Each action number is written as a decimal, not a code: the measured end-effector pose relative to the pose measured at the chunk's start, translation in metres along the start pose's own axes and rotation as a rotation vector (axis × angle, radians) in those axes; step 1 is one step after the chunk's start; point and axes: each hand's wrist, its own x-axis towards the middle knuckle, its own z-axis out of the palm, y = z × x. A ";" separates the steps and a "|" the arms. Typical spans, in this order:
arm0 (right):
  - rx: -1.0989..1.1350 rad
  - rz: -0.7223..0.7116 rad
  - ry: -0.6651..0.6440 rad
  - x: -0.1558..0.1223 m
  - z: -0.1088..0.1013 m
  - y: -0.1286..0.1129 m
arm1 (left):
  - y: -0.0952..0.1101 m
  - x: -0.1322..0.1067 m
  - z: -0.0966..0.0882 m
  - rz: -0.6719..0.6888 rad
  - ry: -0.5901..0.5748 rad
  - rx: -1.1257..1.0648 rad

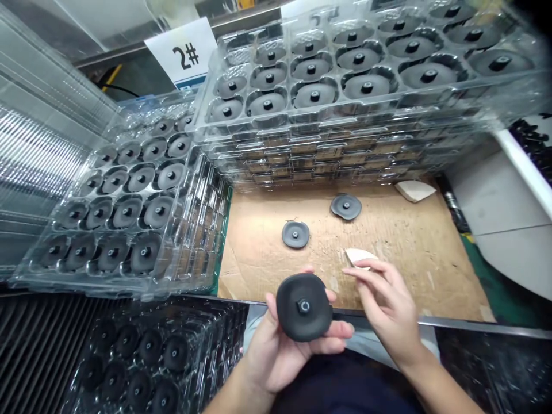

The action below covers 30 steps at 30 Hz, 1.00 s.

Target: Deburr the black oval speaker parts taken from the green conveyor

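My left hand (297, 345) is closed around the rim of a dark grey round disc (293, 319), whose raised centre hub faces up toward me. To its right, my right hand (390, 302) pinches a pale wedge-shaped piece (359, 254) between thumb and fingers; part of the wedge is hidden behind the fingers. A gap separates the two hands. Beyond them, two similar discs lie on the brown cardboard (259, 270): one disc (295, 241) nearer and one disc (351, 210) farther to the right.
Another pale wedge (415, 190) lies at the cardboard's back right. Clear plastic trays of discs are stacked at the back (276, 135) and left (172, 253); a darker tray stack (194, 356) stands lower left. A "2#" sign (183, 54) stands behind. A grey-white bin (495, 190) borders the right.
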 end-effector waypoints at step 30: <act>0.227 -0.323 -0.409 0.009 0.007 -0.037 | 0.016 -0.018 -0.030 0.252 0.432 0.986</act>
